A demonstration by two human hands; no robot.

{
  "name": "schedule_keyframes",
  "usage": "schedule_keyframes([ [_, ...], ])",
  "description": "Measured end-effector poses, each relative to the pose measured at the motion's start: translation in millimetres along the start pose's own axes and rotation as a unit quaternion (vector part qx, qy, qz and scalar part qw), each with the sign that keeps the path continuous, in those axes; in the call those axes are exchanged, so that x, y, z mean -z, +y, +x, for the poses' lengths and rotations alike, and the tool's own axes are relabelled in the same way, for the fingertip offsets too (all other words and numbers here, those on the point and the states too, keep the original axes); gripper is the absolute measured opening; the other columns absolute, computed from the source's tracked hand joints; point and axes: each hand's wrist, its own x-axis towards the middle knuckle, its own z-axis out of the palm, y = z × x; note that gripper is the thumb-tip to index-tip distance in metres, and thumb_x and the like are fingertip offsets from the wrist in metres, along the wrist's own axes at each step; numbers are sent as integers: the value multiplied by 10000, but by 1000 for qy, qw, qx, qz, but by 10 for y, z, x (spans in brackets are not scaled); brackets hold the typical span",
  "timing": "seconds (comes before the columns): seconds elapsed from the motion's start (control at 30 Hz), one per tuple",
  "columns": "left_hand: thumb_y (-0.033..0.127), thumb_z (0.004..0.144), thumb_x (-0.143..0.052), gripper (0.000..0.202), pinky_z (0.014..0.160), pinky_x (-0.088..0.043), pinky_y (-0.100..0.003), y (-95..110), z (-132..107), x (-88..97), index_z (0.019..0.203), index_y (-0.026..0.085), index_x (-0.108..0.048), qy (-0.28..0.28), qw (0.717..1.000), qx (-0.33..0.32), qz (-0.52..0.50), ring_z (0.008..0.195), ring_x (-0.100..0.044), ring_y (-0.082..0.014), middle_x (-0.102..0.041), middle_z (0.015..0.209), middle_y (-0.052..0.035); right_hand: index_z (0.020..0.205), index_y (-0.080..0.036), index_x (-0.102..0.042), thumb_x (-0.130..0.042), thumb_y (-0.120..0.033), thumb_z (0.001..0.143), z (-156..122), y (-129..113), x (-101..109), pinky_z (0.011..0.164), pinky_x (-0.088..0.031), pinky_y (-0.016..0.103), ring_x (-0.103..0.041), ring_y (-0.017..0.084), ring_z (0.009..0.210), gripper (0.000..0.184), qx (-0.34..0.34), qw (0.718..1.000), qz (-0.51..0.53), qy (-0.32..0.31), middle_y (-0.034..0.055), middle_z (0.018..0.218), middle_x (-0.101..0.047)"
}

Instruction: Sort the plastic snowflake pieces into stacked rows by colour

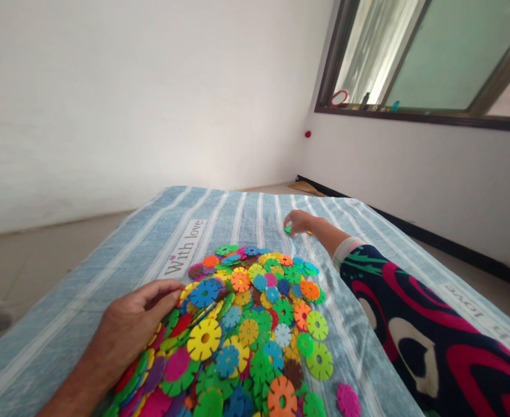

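A large heap of plastic snowflake discs (248,331), notched and in many colours, lies on the striped cloth. At the heap's left edge is my left hand (139,310); its thumb and forefinger close on the rim of a yellow snowflake disc (189,289). My right hand (298,222) reaches past the heap toward the far side of the cloth. Its fingertips are closed on a green snowflake disc (287,230), low over or touching the cloth. A small yellow piece (309,233) shows just under the right wrist, mostly hidden.
The blue and white striped cloth (107,278) covers the table, with "With love" printed on it. One magenta disc (348,399) lies apart, right of the heap. White walls (142,98) stand behind; a window ledge (411,113) at upper right bears a round mirror (340,98) and small items.
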Motion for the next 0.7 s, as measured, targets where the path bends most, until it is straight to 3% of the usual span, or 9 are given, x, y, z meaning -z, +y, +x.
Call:
schedule_keyframes([
  [0.23,606,552,-523,481,749,-509,-260,51,6,5,827,277,-738,-30,998,48,-9,752,-680,-199,-745,792,53,1102,-205,-715,-778,-145,613,-58,-42,58,687,-485,227,-657,223,908,497,-5,1000,-2,-11,56,990,-718],
  [0.5,594,581,-525,462,799,-503,-268,-3,7,4,853,284,-733,-37,999,34,2,776,-681,-199,-752,839,51,1084,-221,-724,-800,-138,588,-39,-8,57,709,-492,230,-664,231,915,508,-12,1000,-1,-11,40,1009,-723],
  [0.7,606,567,-519,485,821,-510,-274,71,3,14,850,281,-740,-31,998,47,-3,789,-690,-204,-758,863,40,1085,-198,-724,-793,-146,607,-53,-6,59,697,-492,232,-664,242,925,486,-18,1000,0,-10,51,1002,-726],
])
